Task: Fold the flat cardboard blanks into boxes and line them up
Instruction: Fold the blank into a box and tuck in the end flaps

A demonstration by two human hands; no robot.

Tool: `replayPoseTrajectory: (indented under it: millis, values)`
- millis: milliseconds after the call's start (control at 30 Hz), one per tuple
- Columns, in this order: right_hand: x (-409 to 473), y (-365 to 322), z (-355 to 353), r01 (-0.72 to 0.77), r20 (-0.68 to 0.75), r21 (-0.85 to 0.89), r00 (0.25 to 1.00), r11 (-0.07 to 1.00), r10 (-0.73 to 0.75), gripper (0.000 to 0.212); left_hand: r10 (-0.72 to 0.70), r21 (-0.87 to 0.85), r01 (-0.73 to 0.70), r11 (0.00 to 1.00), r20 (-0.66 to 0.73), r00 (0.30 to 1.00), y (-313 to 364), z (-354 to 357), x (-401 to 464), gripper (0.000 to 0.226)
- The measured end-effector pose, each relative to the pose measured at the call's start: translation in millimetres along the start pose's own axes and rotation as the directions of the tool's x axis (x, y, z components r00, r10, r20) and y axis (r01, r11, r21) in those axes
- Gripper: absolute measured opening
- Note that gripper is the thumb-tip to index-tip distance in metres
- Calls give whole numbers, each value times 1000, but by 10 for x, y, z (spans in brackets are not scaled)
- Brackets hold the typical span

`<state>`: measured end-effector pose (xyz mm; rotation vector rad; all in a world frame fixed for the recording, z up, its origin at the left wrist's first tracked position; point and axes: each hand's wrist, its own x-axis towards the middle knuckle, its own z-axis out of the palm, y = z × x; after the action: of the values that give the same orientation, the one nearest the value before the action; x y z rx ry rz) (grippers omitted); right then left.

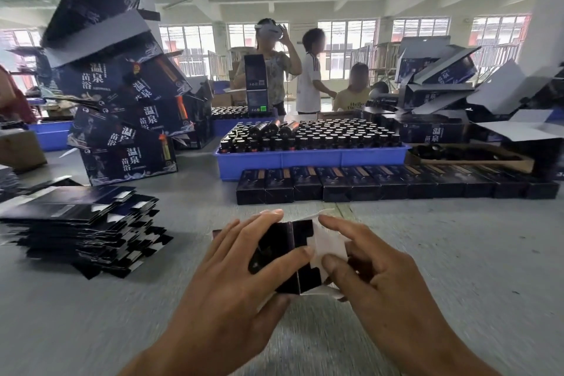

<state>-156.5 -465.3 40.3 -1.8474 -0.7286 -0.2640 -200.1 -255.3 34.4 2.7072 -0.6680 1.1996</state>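
A small dark box blank [300,256], partly folded up, sits between my hands above the grey table [457,253]. My left hand [241,278] grips its dark body, fingers over the top and thumb across the front. My right hand [375,272] pinches its white end flap [328,246] between forefinger and thumb. A stack of flat dark blanks [82,223] lies at the left. A row of several folded small boxes [393,181] stands in line across the table beyond my hands.
A blue tray [311,159] full of dark bottles sits behind the row. A leaning tower of large dark printed cartons [122,119] rises at the left, and more open cartons [457,94] pile up at the right. Three people stand beyond the table.
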Motion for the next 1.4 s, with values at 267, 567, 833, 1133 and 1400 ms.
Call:
replayPoseTrajectory:
  millis: [267, 567, 833, 1133, 1400]
  values:
    - [-7, 30, 21, 11, -27, -23, 1000, 1000, -12, 52, -7, -46, 8, 999, 23, 1000, -65, 27, -26, 61]
    - [-24, 35, 19, 27, -38, -115, 999, 993, -32, 66, 12, 2, -12, 1000, 34, 999, -46, 51, -21, 55]
    - [-30, 4, 20, 131, -5, -261, 991, 956, -137, 45, -3, -13, 3, 1000, 35, 999, 20, 44, -5, 69]
    - [-41, 9, 36, 86, 182, -262, 983, 961, -38, 76, -47, 13, 46, 999, 41, 998, -46, 43, -15, 76]
    - [-33, 25, 42, 128, 34, -240, 992, 962, -124, 38, -2, 14, 1, 1000, 35, 999, -17, 47, -18, 74]
